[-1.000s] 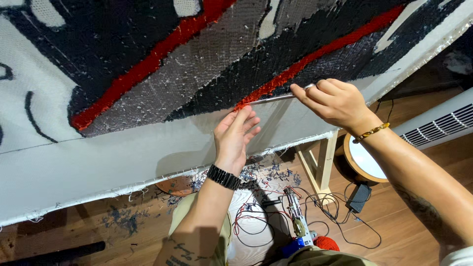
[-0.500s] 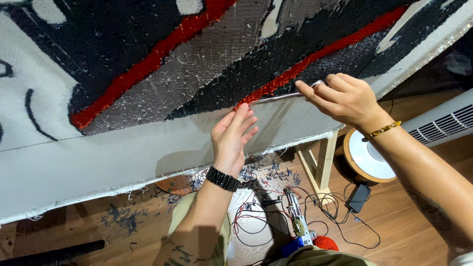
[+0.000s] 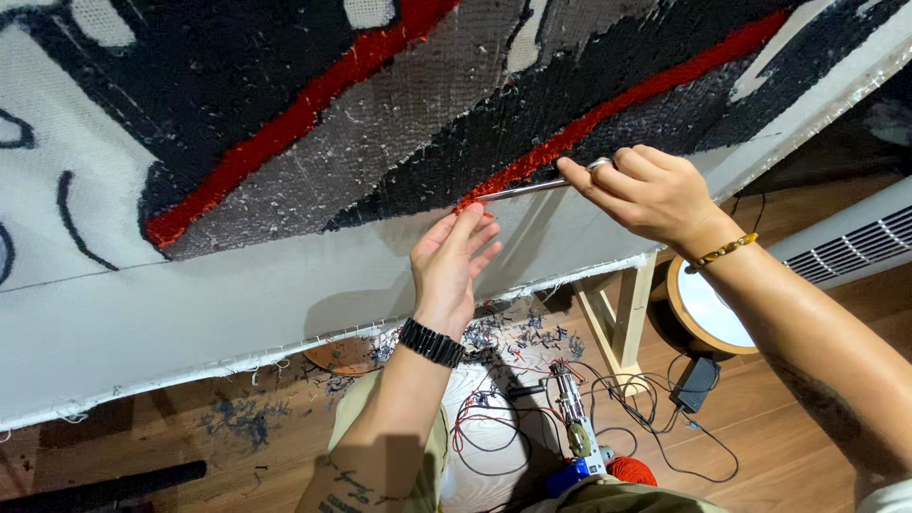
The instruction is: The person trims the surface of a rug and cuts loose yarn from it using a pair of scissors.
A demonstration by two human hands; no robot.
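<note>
A large tufted rug cloth (image 3: 285, 114) stretched on a frame fills the far and upper view. Much of it already carries black, grey and red pile, while a wide bare white margin (image 3: 237, 304) runs along its near lower edge and white areas remain at far left. The red band (image 3: 608, 109) slants down to a tip at mid-scene, where the work now sits. The right hand (image 3: 646, 195) is closed around a slim metal tool (image 3: 527, 188), probably scissors or a pick, its tip lying on that red tip. The left hand (image 3: 454, 261) lies open and flat on the cloth just below, holding nothing. Under the frayed edge, the wooden floor (image 3: 779, 427) holds yarn clippings, cables and a tufting gun (image 3: 575, 427), leaving little free room near.
</note>
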